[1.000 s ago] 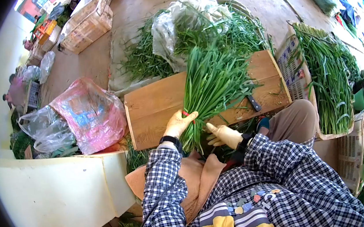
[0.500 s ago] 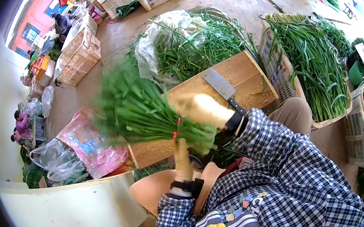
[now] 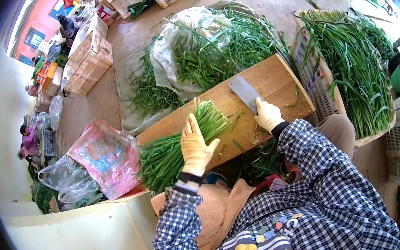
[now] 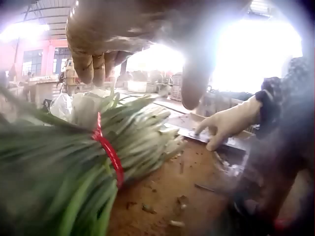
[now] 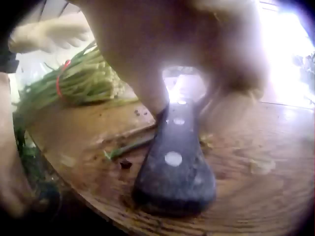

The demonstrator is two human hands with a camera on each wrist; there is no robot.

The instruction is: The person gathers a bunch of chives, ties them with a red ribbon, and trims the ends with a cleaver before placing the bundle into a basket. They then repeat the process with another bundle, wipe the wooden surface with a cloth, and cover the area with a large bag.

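A bundle of long, leafy green stalks (image 3: 164,153) lies across the left of the wooden board, its pale ends toward the right. A red band (image 4: 108,152) ties it near those ends. My gloved left hand (image 3: 194,147) is over the bundle, fingers straight and thumb spread away. On the right of the board lies a cleaver (image 3: 244,92), blade flat and pointing away from me. My gloved right hand (image 3: 268,115) pinches it where handle meets blade, thumb and fingers on either side. The dark riveted handle (image 5: 174,172) sticks out toward the right wrist camera.
Loose greens and a clear plastic bag (image 3: 190,33) are heaped behind the wooden board (image 3: 273,76). To the right stands a crate (image 3: 320,83) packed with long stalks. A pink plastic bag (image 3: 106,157) sits left, above a pale low wall (image 3: 75,240). Scraps dot the board.
The bundle has swung from leaves pointing away to leaves pointing left, and now lies on the board. My left hand has let go of it; my right hand has moved onto the cleaver.
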